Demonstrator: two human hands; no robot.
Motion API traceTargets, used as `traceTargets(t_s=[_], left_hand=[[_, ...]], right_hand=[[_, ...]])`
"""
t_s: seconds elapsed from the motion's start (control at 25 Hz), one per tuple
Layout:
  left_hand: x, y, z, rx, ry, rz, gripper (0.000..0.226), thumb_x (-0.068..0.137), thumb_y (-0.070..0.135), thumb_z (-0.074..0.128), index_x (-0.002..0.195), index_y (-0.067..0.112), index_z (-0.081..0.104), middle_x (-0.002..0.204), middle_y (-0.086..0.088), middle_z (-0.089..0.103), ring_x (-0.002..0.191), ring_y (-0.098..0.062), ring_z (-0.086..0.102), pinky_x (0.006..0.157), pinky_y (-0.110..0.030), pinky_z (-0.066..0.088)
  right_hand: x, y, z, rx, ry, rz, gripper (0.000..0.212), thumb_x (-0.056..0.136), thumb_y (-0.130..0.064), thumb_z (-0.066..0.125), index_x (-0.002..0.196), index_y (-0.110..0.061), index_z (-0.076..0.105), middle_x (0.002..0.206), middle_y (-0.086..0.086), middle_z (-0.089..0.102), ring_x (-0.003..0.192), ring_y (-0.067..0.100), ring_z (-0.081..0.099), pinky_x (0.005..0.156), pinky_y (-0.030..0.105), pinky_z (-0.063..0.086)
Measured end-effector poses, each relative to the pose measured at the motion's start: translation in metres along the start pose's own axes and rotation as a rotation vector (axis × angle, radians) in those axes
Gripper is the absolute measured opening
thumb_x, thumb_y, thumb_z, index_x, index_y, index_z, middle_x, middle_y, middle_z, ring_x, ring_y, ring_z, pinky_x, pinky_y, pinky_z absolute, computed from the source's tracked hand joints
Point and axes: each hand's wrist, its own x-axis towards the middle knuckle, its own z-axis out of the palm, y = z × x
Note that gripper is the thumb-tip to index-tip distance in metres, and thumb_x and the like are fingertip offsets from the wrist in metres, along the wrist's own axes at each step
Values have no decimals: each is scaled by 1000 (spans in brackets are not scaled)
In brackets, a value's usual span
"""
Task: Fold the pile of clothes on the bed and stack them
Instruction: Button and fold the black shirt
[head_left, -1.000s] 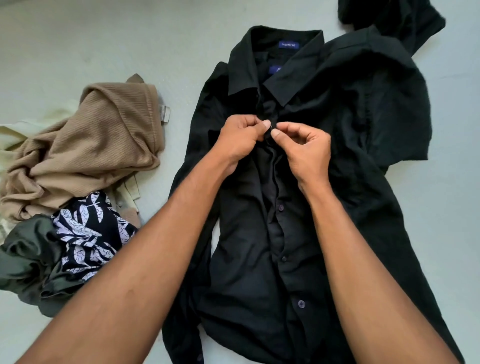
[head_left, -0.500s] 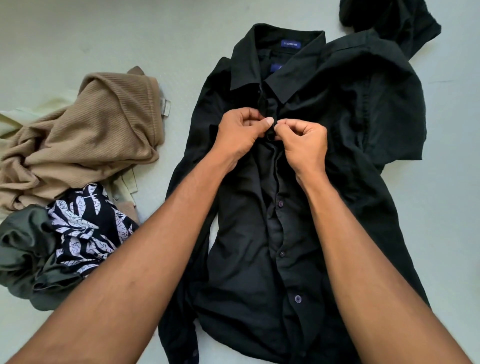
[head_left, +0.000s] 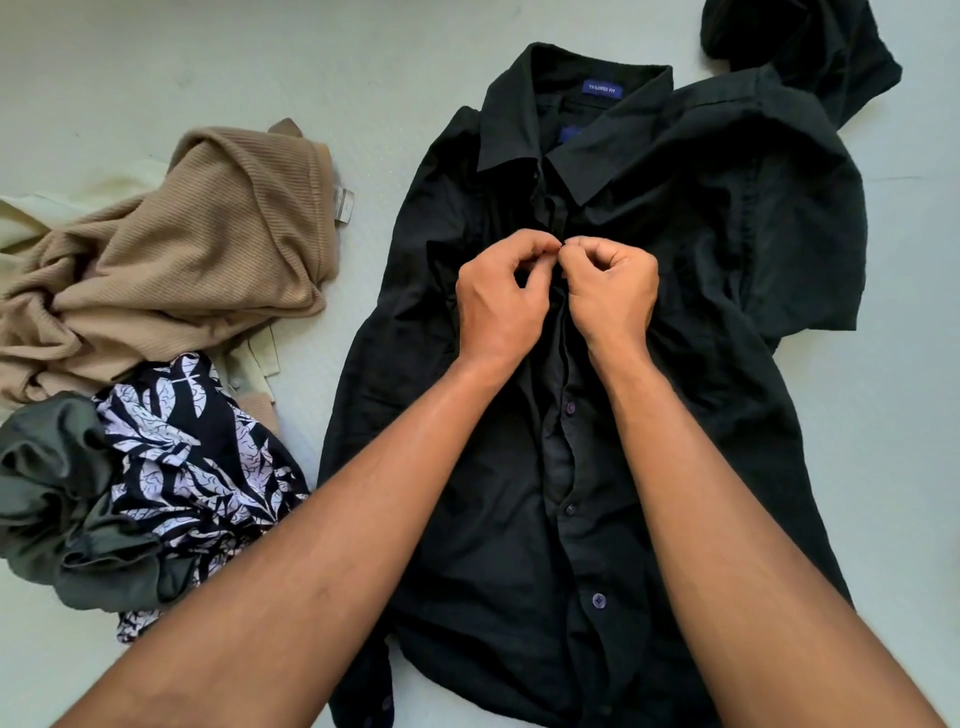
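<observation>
One black shirt (head_left: 701, 218) is spread front-up across the middle of the bed (head_left: 156, 78), collar (head_left: 519, 119) pointing at the far edge. Two blue labels show inside the neck, and the top one (head_left: 602, 88) reads "TAILORED FIT".

Both hands are on it. The left hand (head_left: 498, 306) and right hand (head_left: 613, 296) sit knuckle to knuckle just below the collar, with the fingers (head_left: 540, 254) curled in tight and pinching the front strip of the shirt from either side. Whatever's between the fingertips is too small to make out.

Three purple buttons (head_left: 570, 408) run down the front below the hands.

Over toward the left edge is the unfolded heap. I count four pieces: a tan ribbed knit (head_left: 208, 244) on top, a pale yellow one (head_left: 21, 218) peeking out under it, a black-and-white leaf print (head_left: 197, 457), and an olive green one (head_left: 52, 493) nearest me.

There's more black fabric (head_left: 800, 47) bunched at the far right, touching the shirt. Can't tell if that's a sleeve or a separate garment.
</observation>
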Motion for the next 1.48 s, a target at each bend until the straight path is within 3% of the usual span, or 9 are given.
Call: traceTargets(t_s=[0.28,0.56,0.68,0.8,0.96,1.12,1.28,1.36,1.48], left_hand=[[4,0,0,32,-28,-70,13,90,19,70,99,13,78,86,16,71,81,3,69,78,-15,55],[7,2,4,85,-64,-91,8,92,18,63,91,15,70,84,9,70,76,-3,66,75,-29,56],[14,6,2,69,-129,-170,7,92,16,62,90,18,68,83,11,68,77,-4,65,76,-26,54],[21,7,-4,-111,-172,-257,10,94,11,64,91,16,71,83,11,70,75,4,64,75,-14,51],[20,11,-3,-90,-111,-274,9,93,12,65,91,16,73,84,6,72,73,0,65,73,-19,53],[21,18,-9,-57,-78,-276,8,90,12,66,94,16,71,83,5,71,68,1,62,75,-24,55],[53,31,-39,-9,109,-257,16,87,10,63,99,19,70,86,5,69,70,-2,60,76,-25,54],[78,31,-52,139,108,-250,26,86,18,63,111,18,68,103,2,68,89,-7,62,88,-29,53],[107,21,-57,508,-175,-313,63,86,43,67,143,24,49,143,-5,49,133,-25,44,113,-43,38]], right_hand=[[2,0,-4,76,-21,39,9,85,-14,74,81,-15,82,77,-8,77,78,6,74,73,26,59],[1,1,-8,53,-88,-12,11,91,-17,73,86,-13,81,79,-5,78,76,8,75,72,22,56],[6,-7,-8,152,-101,133,15,90,-11,73,76,-16,79,76,-5,76,72,10,73,71,25,59],[16,-19,-19,312,-233,353,11,91,-8,71,81,-10,75,75,4,73,64,10,68,62,21,55],[11,-16,-14,272,-178,259,11,90,-10,75,80,-12,77,74,2,74,67,10,69,67,24,57],[5,-20,-15,22,-105,126,12,87,-21,76,76,-22,79,72,-5,76,73,10,74,81,37,62],[13,-56,-51,-346,50,-384,15,85,-22,70,97,-22,78,93,-7,73,85,11,67,83,32,55],[39,-74,-71,-496,65,-518,31,84,-24,69,115,-21,74,113,-2,69,103,21,60,91,31,49],[93,-84,-87,-923,-116,-397,67,84,-46,70,144,-24,53,145,5,52,132,31,45,107,47,40]])
